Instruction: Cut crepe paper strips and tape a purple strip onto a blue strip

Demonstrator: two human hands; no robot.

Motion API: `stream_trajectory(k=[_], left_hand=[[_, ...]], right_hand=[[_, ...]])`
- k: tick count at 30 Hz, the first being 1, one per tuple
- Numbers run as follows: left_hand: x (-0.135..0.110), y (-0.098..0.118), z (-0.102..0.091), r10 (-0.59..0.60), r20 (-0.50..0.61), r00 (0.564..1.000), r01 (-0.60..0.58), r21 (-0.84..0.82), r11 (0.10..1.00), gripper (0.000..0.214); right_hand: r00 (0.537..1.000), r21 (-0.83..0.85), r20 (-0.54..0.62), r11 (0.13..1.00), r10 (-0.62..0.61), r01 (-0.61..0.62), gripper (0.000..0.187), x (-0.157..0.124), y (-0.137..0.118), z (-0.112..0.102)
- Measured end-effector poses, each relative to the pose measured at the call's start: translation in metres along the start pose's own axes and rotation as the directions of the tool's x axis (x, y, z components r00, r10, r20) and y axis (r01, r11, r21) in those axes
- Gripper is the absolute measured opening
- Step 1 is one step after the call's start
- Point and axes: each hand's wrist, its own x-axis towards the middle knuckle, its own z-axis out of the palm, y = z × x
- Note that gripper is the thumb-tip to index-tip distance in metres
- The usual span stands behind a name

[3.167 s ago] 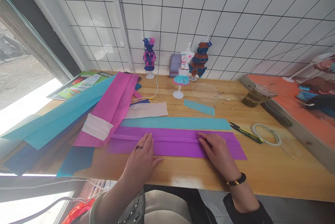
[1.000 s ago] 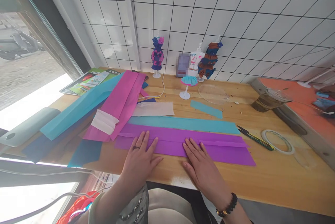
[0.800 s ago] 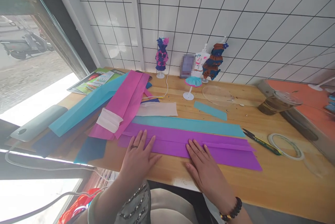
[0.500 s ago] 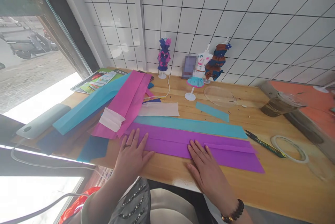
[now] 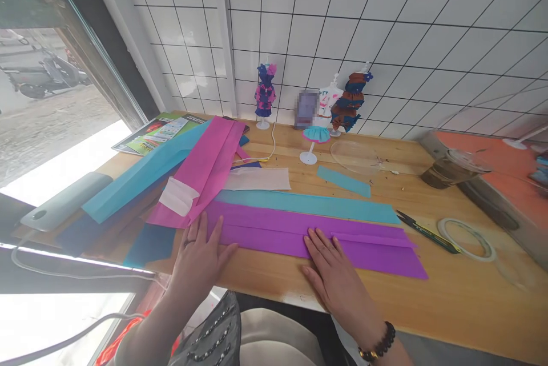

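Observation:
A long purple crepe paper strip (image 5: 265, 233) lies flat along the front of the table, with a narrow fold showing near its right end. My left hand (image 5: 200, 254) rests on its left end, fingers spread, close to the lower edge of a pink strip (image 5: 212, 160). Flat on the middle of the purple strip is my right hand (image 5: 329, 269), its thumb apart from the fingers. Behind the purple strip runs a light blue strip (image 5: 308, 205). A small white piece (image 5: 178, 196) sits on the pink strip.
Blue strips (image 5: 145, 172) lie at left beside a white device (image 5: 66, 200). Small dress forms (image 5: 265, 92) stand by the tiled wall. At right are a cutter knife (image 5: 428, 233), a tape roll (image 5: 466, 240) and a plastic cup (image 5: 449, 171).
My left hand has slid left along the purple strip to its left end. The right hand keeps its place on the paper. The view has shifted slightly.

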Motion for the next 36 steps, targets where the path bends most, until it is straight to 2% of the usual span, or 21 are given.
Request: stream_trajectory(k=[2, 4, 9, 13, 19, 27, 32, 36], left_hand=[[0.002, 0.006, 0.000, 0.007, -0.023, 1.000, -0.006, 0.009, 1.000, 0.066], [0.005, 0.018, -0.001, 0.060, -0.044, 0.997, -0.060, 0.006, 0.998, 0.063], [0.012, 0.053, 0.001, 0.295, -0.057, 0.954, -0.299, -0.081, 0.951, 0.046], [0.014, 0.065, 0.006, 0.327, -0.069, 0.943, -0.332, -0.103, 0.938, 0.043], [0.014, 0.064, 0.007, 0.317, -0.109, 0.942, -0.328, -0.116, 0.937, 0.044], [0.015, 0.063, 0.006, 0.338, -0.095, 0.936, -0.347, -0.106, 0.932, 0.045], [0.015, 0.060, 0.008, 0.390, -0.105, 0.915, -0.397, -0.063, 0.916, 0.046], [0.016, 0.060, 0.008, 0.387, -0.111, 0.916, -0.396, -0.077, 0.915, 0.047]], right_hand=[[1.000, 0.006, -0.001, 1.000, 0.009, -0.009, 0.054, 0.003, -0.004, -0.003], [1.000, 0.025, -0.006, 1.000, 0.004, -0.004, 0.054, 0.008, -0.011, -0.005], [0.996, 0.119, -0.005, 0.989, -0.085, 0.085, 0.051, 0.029, -0.037, -0.005], [0.995, 0.185, 0.023, 0.979, -0.096, 0.090, 0.051, 0.037, -0.045, -0.003], [0.995, 0.137, 0.069, 0.989, -0.065, 0.055, 0.054, 0.023, -0.020, -0.008], [0.995, 0.043, 0.098, 0.999, 0.005, -0.009, 0.055, -0.003, 0.020, -0.010], [0.992, 0.016, 0.126, 1.000, -0.014, 0.013, 0.055, -0.010, 0.037, -0.015], [0.990, -0.014, 0.139, 0.999, -0.035, 0.037, 0.054, -0.015, 0.051, -0.018]])
